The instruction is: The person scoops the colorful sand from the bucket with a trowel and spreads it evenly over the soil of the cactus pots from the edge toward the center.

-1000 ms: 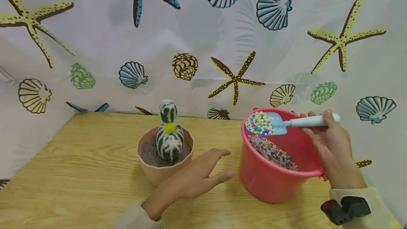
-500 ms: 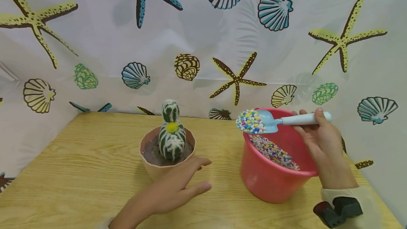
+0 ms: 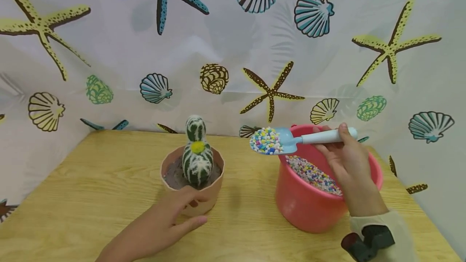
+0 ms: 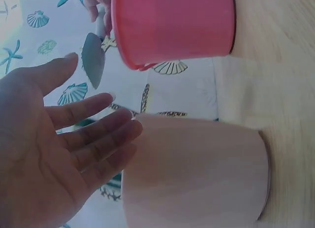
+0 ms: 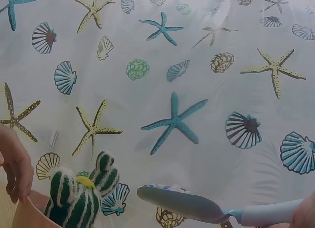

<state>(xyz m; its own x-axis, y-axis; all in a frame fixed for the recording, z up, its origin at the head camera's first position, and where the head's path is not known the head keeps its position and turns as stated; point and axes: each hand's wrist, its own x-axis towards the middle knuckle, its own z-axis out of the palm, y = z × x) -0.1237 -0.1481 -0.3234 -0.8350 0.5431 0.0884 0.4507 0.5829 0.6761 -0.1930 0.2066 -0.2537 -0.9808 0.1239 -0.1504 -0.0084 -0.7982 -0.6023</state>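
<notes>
My right hand (image 3: 347, 165) grips the white handle of a light blue toy shovel (image 3: 289, 140), held level over the left rim of a pink bucket (image 3: 306, 209). Small multicoloured pebbles (image 3: 267, 141) are heaped in its scoop. Inside the bucket lie more pebbles (image 3: 313, 175). At the near side of a peach flower pot (image 3: 209, 195) is my left hand (image 3: 164, 221), thumb and fingers spread loosely; whether its fingertips touch the rim I cannot tell. Grey-brown soil (image 3: 174, 175) fills the pot, and a green and white cactus (image 3: 198, 163) with a yellow flower stands in it.
Pot and bucket stand apart on a wooden table (image 3: 91, 197), with a strip of bare wood between them. A white curtain (image 3: 225, 43) printed with starfish and shells hangs behind the table and along its sides.
My right hand has carried the loaded shovel leftward, from above the bucket to past its left rim. My left hand has drawn back left, from between the containers to the pot's near side.
</notes>
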